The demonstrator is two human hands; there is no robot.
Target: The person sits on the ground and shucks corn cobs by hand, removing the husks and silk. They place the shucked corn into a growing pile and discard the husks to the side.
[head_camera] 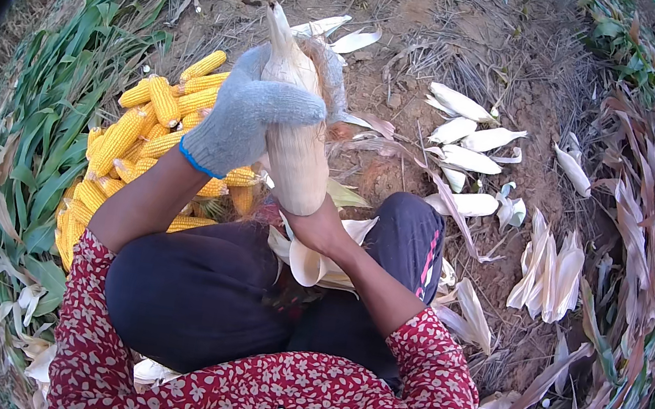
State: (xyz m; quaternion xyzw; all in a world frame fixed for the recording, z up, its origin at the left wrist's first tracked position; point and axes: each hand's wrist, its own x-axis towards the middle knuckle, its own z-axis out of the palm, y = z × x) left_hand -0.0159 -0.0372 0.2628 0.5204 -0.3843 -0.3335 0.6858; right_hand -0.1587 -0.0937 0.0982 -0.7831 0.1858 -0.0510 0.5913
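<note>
My left hand (239,110), in a grey knit glove with a blue cuff, grips an ear of corn in its pale dry husk (299,161). The thumb crosses the front of the husk, and brown silk (320,65) hangs along its side. More grey knit shows beyond the ear; which hand it belongs to I cannot tell. My right hand (314,225) reaches up behind the ear's lower end. Only its wrist end shows, so its grip is hidden. Loose husk leaves (318,261) lie between my legs, below the ear.
Husked yellow corn cobs (119,139) are heaped at left, beside green corn leaves (61,98). Several pale husk-covered ears or husk pieces (469,159) lie on the soil (415,13) at right. Dry husks (548,271) and stalk leaves (639,222) line the right side.
</note>
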